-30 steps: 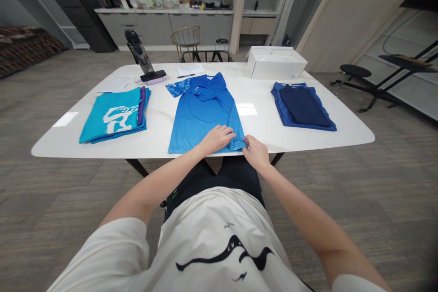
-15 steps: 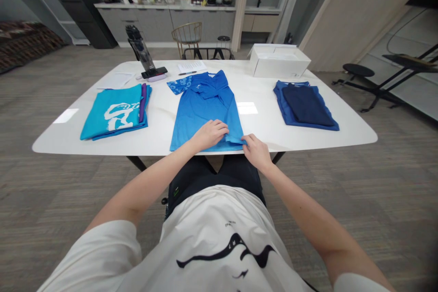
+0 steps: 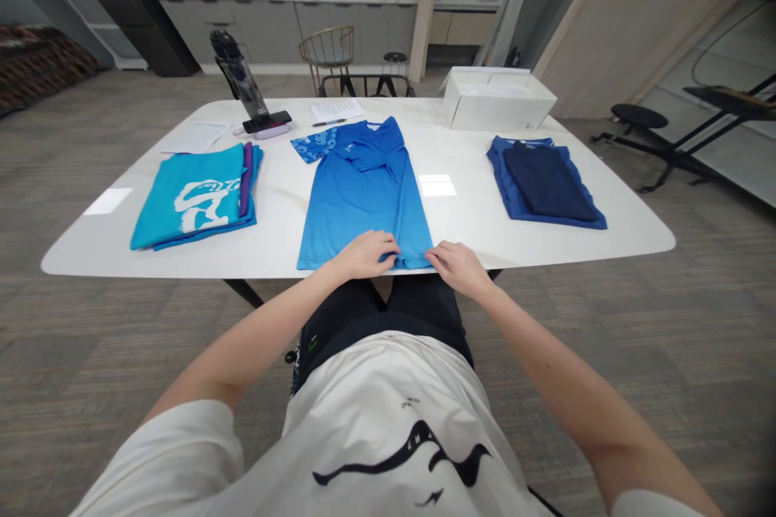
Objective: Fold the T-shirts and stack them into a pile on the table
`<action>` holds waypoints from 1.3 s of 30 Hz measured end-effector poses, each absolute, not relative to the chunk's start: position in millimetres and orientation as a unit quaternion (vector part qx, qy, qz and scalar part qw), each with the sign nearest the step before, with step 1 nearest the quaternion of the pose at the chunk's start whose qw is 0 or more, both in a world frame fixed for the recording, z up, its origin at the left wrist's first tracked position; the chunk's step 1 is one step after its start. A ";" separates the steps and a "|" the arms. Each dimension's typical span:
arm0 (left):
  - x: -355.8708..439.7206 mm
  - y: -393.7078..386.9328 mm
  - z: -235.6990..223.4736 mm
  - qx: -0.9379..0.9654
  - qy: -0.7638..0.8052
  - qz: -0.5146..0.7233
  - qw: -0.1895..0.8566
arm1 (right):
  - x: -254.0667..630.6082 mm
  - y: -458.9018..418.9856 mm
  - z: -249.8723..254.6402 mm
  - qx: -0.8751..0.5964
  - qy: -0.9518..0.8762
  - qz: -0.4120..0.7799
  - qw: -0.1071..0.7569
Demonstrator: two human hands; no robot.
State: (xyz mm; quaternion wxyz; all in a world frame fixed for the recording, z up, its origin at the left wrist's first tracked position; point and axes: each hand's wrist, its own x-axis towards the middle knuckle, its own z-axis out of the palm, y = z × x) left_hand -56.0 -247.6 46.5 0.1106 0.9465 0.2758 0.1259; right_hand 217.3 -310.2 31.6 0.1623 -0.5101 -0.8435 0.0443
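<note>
A blue short-sleeved shirt [image 3: 364, 194], fading from dark at the collar to light at the hem, lies flat on the white table [image 3: 461, 218]. Its hem runs along the table's near edge. My left hand [image 3: 364, 254] grips the hem, with the fingers curled into the cloth. My right hand [image 3: 461, 268] pinches the hem's right corner between its fingertips. A folded teal shirt [image 3: 187, 198] lies to the left of the blue shirt, and a navy garment [image 3: 546, 182] lies on folded blue cloth to the right.
A white open box [image 3: 497, 101], a sheet of paper [image 3: 336, 109], a pen [image 3: 329, 123] and a tilted dark bottle-like object [image 3: 239, 77] stand at the table's far side. A gold chair [image 3: 327, 56] and cabinets lie beyond. Low black stools stand at the right.
My hands have spread farther apart along the hem, the left moving left and the right moving right. The shirt's hem lies flatter, and the view has tilted slightly upward.
</note>
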 end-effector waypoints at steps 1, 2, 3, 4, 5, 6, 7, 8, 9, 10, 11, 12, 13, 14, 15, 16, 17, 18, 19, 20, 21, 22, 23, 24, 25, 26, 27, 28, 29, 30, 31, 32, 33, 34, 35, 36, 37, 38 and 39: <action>-54.1 -246.1 48.1 0.944 0.281 0.128 0.113 | 216.9 -305.5 33.3 -0.521 -0.838 0.040 0.156; -52.2 -243.9 49.3 0.943 0.287 0.130 0.112 | 216.4 -300.1 34.8 -0.532 -0.833 0.034 0.148; -50.3 -241.2 49.9 0.941 0.293 0.131 0.109 | 215.5 -294.0 36.2 -0.543 -0.827 0.029 0.140; -48.5 -238.3 49.9 0.940 0.299 0.130 0.105 | 214.4 -287.5 37.3 -0.552 -0.823 0.027 0.132; -46.8 -235.2 49.2 0.939 0.305 0.127 0.098 | 213.0 -280.6 38.2 -0.559 -0.819 0.027 0.124; -45.3 -232.2 48.0 0.938 0.311 0.122 0.090 | 211.4 -273.5 38.9 -0.565 -0.817 0.029 0.116; -44.0 -229.3 46.5 0.938 0.317 0.117 0.079 | 209.7 -266.3 39.3 -0.569 -0.814 0.032 0.110; -43.0 -226.4 44.8 0.937 0.324 0.114 0.069 | 208.1 -259.1 39.4 -0.573 -0.812 0.035 0.105; -42.4 -223.5 43.2 0.935 0.332 0.111 0.060 | 206.5 -251.8 39.3 -0.577 -0.810 0.037 0.102; -42.2 -220.2 41.8 0.931 0.343 0.111 0.053 | 205.2 -244.6 39.0 -0.580 -0.807 0.038 0.101; -42.4 -216.5 40.9 0.926 0.357 0.113 0.050 | 204.3 -237.2 38.6 -0.583 -0.805 0.040 0.101; -43.0 -212.1 40.6 0.921 0.370 0.115 0.051 | 203.7 -229.5 38.3 -0.584 -0.804 0.043 0.103; -43.9 -207.0 40.8 0.915 0.381 0.117 0.053 | 203.6 -221.5 38.3 -0.584 -0.803 0.046 0.108; -45.0 -201.0 41.5 0.911 0.392 0.119 0.057 | 203.9 -213.0 38.6 -0.584 -0.802 0.050 0.113; -46.2 -194.3 42.6 0.906 0.401 0.121 0.060 | 204.4 -203.9 39.3 -0.584 -0.801 0.054 0.118; -47.4 -186.7 44.0 0.902 0.410 0.122 0.061 | 205.2 -194.2 40.6 -0.585 -0.800 0.058 0.123; -48.5 -178.5 45.5 0.897 0.420 0.122 0.062 | 206.1 -183.6 42.3 -0.586 -0.798 0.060 0.126; -49.4 -169.4 47.2 0.892 0.430 0.122 0.063 | 207.1 -172.2 44.4 -0.588 -0.797 0.062 0.126; -50.2 -159.6 49.0 0.887 0.441 0.123 0.064 | 208.0 -159.8 46.6 -0.589 -0.796 0.064 0.126; -50.9 -148.8 50.9 0.880 0.453 0.126 0.065 | 209.0 -146.4 48.6 -0.591 -0.795 0.065 0.125; -51.5 -136.9 52.8 0.873 0.466 0.130 0.067 | 209.9 -131.9 50.3 -0.592 -0.793 0.066 0.125; -52.2 -123.8 54.7 0.863 0.482 0.135 0.067 | 210.7 -116.1 51.4 -0.595 -0.791 0.068 0.126; -53.0 -109.4 56.6 0.852 0.500 0.141 0.065 | 211.5 -99.1 51.9 -0.598 -0.788 0.072 0.127; -53.9 -93.8 58.4 0.839 0.520 0.147 0.062 | 212.0 -80.7 51.7 -0.602 -0.784 0.077 0.129; -54.9 -76.9 60.1 0.825 0.542 0.150 0.060 | 212.1 -61.1 50.9 -0.607 -0.779 0.084 0.131; -55.9 -59.1 61.5 0.810 0.563 0.150 0.060 | 211.7 -40.4 49.7 -0.613 -0.773 0.091 0.133; -57.0 -40.6 62.6 0.795 0.584 0.150 0.062 | 210.7 -18.8 48.3 -0.617 -0.769 0.099 0.136; -58.0 -21.8 63.4 0.780 0.605 0.149 0.066 | 208.9 3.5 47.0 -0.619 -0.766 0.105 0.140; -58.8 -3.0 63.8 0.764 0.624 0.149 0.068 | 206.2 26.2 46.1 -0.618 -0.764 0.110 0.145; -59.4 15.3 63.7 0.750 0.640 0.150 0.068 | 202.6 48.9 45.5 -0.615 -0.765 0.114 0.152; -59.7 33.0 63.2 0.739 0.654 0.151 0.064 | 198.2 71.2 45.5 -0.610 -0.768 0.115 0.160; -59.8 49.5 62.2 0.730 0.664 0.151 0.056 | 193.1 92.9 45.8 -0.606 -0.769 0.113 0.167; -59.6 64.9 60.8 0.723 0.672 0.149 0.049 | 187.6 113.6 46.2 -0.605 -0.770 0.108 0.172; -59.2 78.8 58.9 0.718 0.680 0.146 0.042 | 181.9 133.1 46.6 -0.609 -0.768 0.101 0.174; -58.7 91.2 56.5 0.713 0.686 0.141 0.038 | 176.3 151.2 46.7 -0.614 -0.765 0.091 0.172; -58.2 102.1 53.8 0.708 0.692 0.136 0.034 | 171.0 167.7 46.3 -0.618 -0.764 0.082 0.165; -57.9 111.6 50.7 0.703 0.698 0.131 0.029 | 166.3 182.6 45.3 -0.621 -0.765 0.073 0.155; -57.8 119.7 47.4 0.699 0.704 0.127 0.023 | 162.3 195.9 43.7 -0.621 -0.768 0.066 0.142; -58.0 126.5 43.9 0.695 0.708 0.122 0.017 | 159.1 207.6 41.6 -0.620 -0.771 0.061 0.130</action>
